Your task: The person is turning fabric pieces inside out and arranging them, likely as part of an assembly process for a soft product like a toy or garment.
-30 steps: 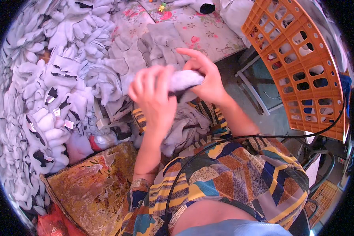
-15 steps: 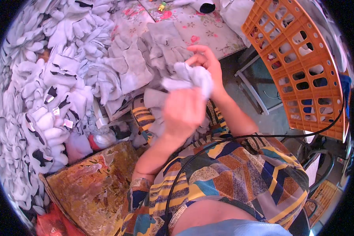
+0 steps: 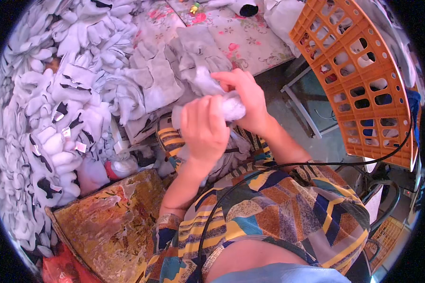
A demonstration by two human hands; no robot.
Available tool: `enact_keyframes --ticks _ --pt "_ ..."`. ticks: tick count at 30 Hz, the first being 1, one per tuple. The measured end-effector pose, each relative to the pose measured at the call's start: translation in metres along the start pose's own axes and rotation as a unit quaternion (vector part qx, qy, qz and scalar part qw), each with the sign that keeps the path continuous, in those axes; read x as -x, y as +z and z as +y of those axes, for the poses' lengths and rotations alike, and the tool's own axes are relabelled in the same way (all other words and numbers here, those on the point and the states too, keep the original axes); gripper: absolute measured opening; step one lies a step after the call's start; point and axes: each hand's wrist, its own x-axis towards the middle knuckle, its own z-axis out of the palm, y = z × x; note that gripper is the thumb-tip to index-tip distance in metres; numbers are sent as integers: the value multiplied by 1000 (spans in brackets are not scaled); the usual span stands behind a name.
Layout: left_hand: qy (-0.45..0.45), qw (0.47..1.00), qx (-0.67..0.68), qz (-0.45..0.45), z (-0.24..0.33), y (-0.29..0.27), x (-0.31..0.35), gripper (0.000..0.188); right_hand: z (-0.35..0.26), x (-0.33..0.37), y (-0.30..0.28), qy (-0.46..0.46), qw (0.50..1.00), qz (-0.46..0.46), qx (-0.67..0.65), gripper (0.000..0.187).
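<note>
Cloth: white, fluffy, bunched between both hands; the folds leave its long axis unclear.
Left hand: fingers curled over the cloth's left side.
Right hand: partly curled at its right; neither hand is clearly nearer.
Pile: pale pieces, leftward.

Quick update from my remote end: half a second ago I had the left hand as a blurry fist in front of the white fleece piece. Now it's shifted left and I see it sharper, gripping the side. The floppy spread of fleece is bunched up between both hands. Right hand's index finger dropped lower and curled in; a second ago it stuck way out.
</note>
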Motion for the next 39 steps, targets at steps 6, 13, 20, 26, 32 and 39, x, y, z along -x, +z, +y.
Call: enact_keyframes --ticks 6,13,20,26,32,39 --pt "3 999 50 12 19 9 14 33 -10 -8 5 123 975 93 -162 53" --pt "-177 968 170 -53 -3 2 3 36 13 -1 2 31 986 88 -136 59" --pt "-333 777 514 -145 -31 16 -4 27 2 8 5 274 638 -70 -717 87" --pt "-363 811 418 -187 -32 10 -5 27 11 10 9 267 655 -81 -702 85" --pt "-118 980 103 -119 19 6 0 40 30 4 24 226 927 89 -286 40" --pt "-231 946 198 -110 -10 -3 1 40 31 -2 12 256 931 131 -224 41"
